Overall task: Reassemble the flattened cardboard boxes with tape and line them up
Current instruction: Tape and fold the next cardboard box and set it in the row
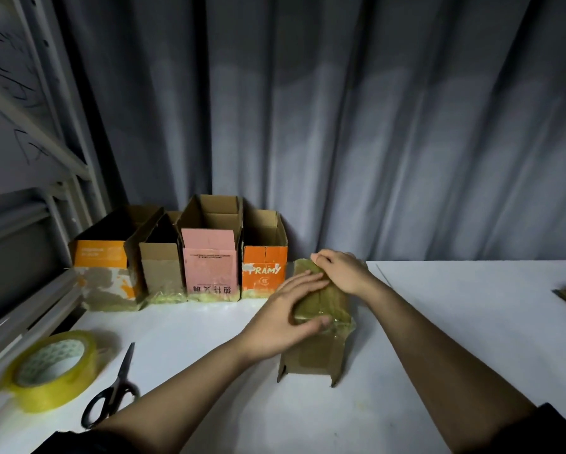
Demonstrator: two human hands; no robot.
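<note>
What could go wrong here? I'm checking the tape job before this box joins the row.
The box stands upside down on its loose flaps, so pressing by the left hand and right hand could buckle it. The tape looks wrinkled and may lift. The scissors lie near the left forearm.

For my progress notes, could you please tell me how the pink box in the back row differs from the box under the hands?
The pink box stands upright in the row, open top up; the brown box lies upside down alone mid-table, its taped bottom up. Nobody touches the pink box; the left hand and right hand press on the brown box. Both are taped cardboard.
</note>
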